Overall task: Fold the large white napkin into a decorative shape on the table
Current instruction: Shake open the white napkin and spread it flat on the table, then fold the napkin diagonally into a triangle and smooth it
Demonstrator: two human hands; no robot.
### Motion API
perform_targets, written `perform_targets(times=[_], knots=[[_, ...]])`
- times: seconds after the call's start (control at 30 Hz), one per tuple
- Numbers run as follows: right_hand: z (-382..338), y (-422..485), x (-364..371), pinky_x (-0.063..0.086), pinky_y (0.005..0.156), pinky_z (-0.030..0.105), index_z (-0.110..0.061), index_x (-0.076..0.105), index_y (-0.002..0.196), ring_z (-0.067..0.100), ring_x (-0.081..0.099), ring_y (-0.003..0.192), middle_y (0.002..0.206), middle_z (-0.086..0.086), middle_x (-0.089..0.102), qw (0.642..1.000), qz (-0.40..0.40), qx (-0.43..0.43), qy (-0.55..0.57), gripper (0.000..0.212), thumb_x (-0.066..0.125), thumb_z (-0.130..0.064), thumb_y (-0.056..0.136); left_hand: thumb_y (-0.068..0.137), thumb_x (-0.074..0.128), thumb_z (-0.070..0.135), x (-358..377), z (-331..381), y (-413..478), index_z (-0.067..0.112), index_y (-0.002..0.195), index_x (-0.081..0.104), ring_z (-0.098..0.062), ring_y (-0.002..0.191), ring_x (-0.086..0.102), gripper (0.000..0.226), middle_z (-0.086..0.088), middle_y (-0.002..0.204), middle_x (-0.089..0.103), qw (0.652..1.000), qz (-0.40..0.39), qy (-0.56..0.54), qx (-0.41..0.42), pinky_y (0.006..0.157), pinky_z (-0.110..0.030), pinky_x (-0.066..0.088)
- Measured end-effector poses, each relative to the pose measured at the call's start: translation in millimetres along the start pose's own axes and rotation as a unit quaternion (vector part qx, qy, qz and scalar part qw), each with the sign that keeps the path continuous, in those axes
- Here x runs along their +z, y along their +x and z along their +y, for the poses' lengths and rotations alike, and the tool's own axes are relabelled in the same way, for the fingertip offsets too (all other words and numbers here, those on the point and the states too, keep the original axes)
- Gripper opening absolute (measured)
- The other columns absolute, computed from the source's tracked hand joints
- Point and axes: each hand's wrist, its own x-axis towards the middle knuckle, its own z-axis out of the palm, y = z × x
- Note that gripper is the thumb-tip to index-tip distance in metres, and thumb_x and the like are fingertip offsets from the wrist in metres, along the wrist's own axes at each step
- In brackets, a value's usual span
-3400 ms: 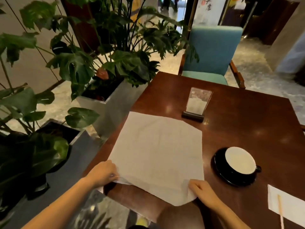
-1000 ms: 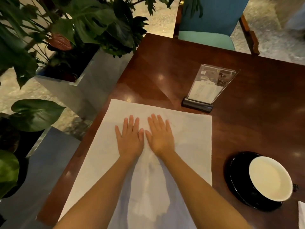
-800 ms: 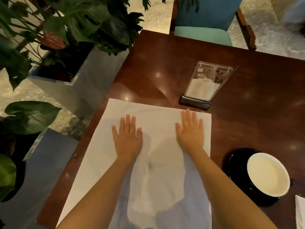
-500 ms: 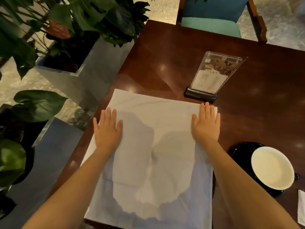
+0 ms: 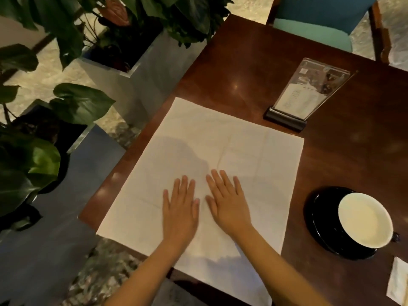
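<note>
The large white napkin lies spread flat and unfolded on the dark wooden table, its near edge hanging a little over the table's front. Faint crease lines cross it. My left hand and my right hand rest palm down side by side on the napkin's near middle, fingers apart and pointing away from me, thumbs almost touching. Neither hand grips anything.
A clear menu stand on a black base stands just past the napkin's far right corner. A white cup on a black saucer sits to the right. A small paper lies at the right edge. Planters flank the table's left; a teal chair stands behind.
My hands have slid from the napkin's far side edges back toward me and together at its near middle. The napkin now lies flat and smoothed.
</note>
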Motion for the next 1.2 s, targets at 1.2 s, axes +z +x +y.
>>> perform_targets(times=[1.2], knots=[[77.6,-211.5,-31.1,0.040,0.104,0.031,-0.016,0.067,0.112,0.018,0.061,0.113,0.125,0.000,0.064,0.958,-0.010,-0.285,-0.020,0.027,0.048,-0.022,0.093,0.099,0.020,0.040,20.6,6.7,-81.1,0.021,0.149,0.005,-0.021,0.145,-0.006,0.055,-0.003,0.159,-0.001,1.000,-0.014,0.012,-0.010,0.118,-0.045,-0.003]])
